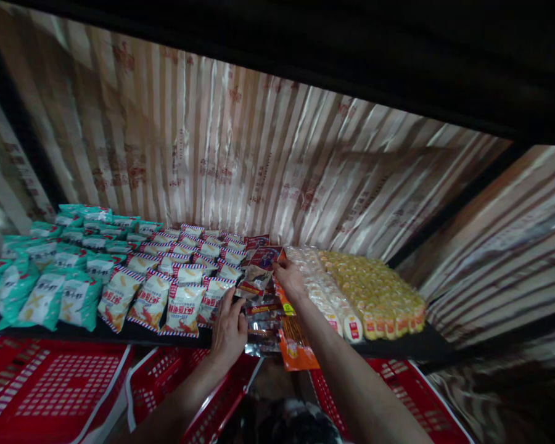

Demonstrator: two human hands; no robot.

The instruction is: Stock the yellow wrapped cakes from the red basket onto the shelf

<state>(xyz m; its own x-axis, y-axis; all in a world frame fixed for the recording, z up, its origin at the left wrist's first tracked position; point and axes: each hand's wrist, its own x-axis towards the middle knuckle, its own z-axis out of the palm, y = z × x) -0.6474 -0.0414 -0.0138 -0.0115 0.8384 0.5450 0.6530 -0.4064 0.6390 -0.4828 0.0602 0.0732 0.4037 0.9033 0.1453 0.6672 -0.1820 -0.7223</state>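
Observation:
My right hand point(290, 279) is closed on the right edge of a dark red snack packet point(267, 256) with a grey-brown lower part. The packet is held over a row of dark shiny packets point(263, 308) on the shelf. Just left of that row is my left hand point(230, 327), its fingers loosely bent and apart, with the fingertips close to the held packet's lower left corner. I cannot tell whether they touch it. Below my right wrist lies an orange snack packet point(296, 342), partly covered by my forearm. White chip bags point(182, 305) stand beside my left hand.
Teal snack bags point(78, 299) fill the shelf's left end. Clear-wrapped white rolls point(330, 296) and yellow wrapped pieces point(379, 296) lie to the right. Red baskets point(50, 376) sit below the black shelf edge point(398, 348). A dark beam point(305, 55) crosses overhead.

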